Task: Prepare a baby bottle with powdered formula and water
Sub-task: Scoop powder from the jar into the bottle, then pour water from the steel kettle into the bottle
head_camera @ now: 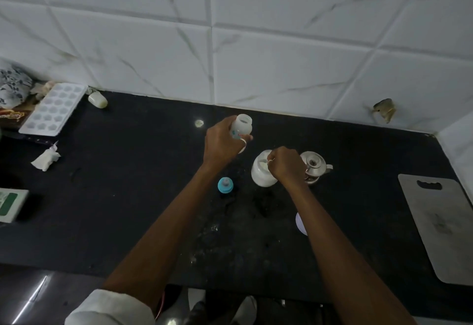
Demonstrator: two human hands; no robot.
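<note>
White plastic bottle (pixel 242 127) is uncapped, mouth open, tilted, gripped around the body by the left hand (pixel 222 144) above the black table (pixel 128 196); can't tell what's inside. Right hand (pixel 286 165) is closed in a fist over the open mouth of a white jar (pixel 261 173) standing on the table, pale powder visible inside. Whatever the fist pinches is hidden. Blue bottle cap with nipple (pixel 225 184) stands on the table just left of the jar. Steel kettle (pixel 314 166), lid on, sits right behind the right hand. Ice tray (pixel 52 109) far left, cutting board (pixel 442 227) far right.
</note>
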